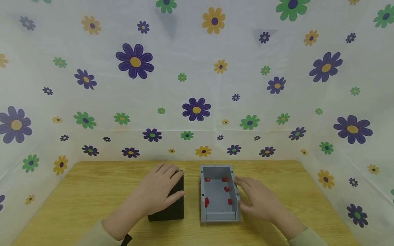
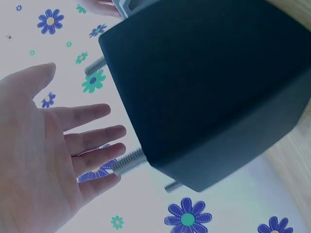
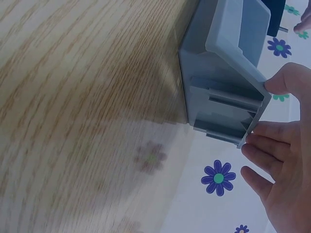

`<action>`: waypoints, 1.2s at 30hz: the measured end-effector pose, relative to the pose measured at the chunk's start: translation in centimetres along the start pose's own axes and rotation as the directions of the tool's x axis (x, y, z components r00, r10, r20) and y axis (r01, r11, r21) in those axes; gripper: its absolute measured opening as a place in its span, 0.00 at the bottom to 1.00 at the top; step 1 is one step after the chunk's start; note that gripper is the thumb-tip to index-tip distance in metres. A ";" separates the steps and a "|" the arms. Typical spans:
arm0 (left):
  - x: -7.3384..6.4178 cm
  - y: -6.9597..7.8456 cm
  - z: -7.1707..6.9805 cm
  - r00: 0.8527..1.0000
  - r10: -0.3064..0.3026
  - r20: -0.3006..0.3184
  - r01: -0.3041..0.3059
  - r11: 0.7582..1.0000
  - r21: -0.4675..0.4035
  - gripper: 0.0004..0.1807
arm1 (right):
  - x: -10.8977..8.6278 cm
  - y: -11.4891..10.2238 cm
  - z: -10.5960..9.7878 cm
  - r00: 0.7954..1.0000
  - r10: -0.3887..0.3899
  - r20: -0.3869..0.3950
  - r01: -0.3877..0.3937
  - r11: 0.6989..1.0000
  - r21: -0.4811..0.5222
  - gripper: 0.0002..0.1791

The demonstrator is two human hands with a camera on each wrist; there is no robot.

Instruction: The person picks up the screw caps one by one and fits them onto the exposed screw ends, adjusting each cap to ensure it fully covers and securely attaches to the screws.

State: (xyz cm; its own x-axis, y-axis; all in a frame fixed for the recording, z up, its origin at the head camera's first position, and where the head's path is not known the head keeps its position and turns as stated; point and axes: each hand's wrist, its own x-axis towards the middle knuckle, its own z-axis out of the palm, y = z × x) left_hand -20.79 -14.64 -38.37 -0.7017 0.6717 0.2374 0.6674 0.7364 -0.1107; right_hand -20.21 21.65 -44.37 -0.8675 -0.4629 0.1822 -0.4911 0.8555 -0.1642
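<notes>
A black block (image 1: 173,206) stands on the table, left of the middle. Threaded metal studs (image 2: 130,162) stick out of its top in the left wrist view. Over that top hovers my left hand (image 1: 161,189), its fingers fairly straight and apart from the block in the left wrist view. To the right stands a grey plastic bin (image 1: 218,216), open at the top, with several small red pieces (image 1: 226,188) scattered on its floor. My right hand (image 1: 258,198) touches the bin's right rim with thumb and fingertips, fingers mostly extended.
Both things stand on a wood-grain table (image 1: 104,191). A white flowered cloth (image 1: 172,89) hangs behind and at both sides. A small black strap-like piece (image 1: 126,240) shows near the left wrist. A gap of bare table separates block and bin.
</notes>
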 end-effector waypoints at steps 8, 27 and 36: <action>-0.5 -1.3 0.1 0.998 -0.058 0.004 0.058 0.998 -0.007 0.29 | 0.0 0.1 0.0 1.000 0.008 0.003 -0.008 1.000 0.005 0.35; -1.8 -5.3 1.4 0.973 -0.229 0.022 0.230 0.971 -0.069 0.30 | 0.0 0.2 0.4 1.000 0.022 0.007 -0.022 1.000 0.014 0.36; -2.5 -6.8 1.8 0.962 -0.270 0.038 0.272 0.959 -0.074 0.30 | 0.0 0.3 0.5 1.000 0.027 0.005 -0.027 1.000 0.011 0.36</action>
State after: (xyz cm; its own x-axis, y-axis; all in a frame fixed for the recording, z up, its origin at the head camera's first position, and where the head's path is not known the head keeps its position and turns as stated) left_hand -24.01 -21.19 -39.93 -0.8649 0.4506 0.2212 0.4679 0.8833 0.0301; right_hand -20.36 21.78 -44.87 -0.8809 -0.4408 0.1725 -0.4681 0.8651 -0.1800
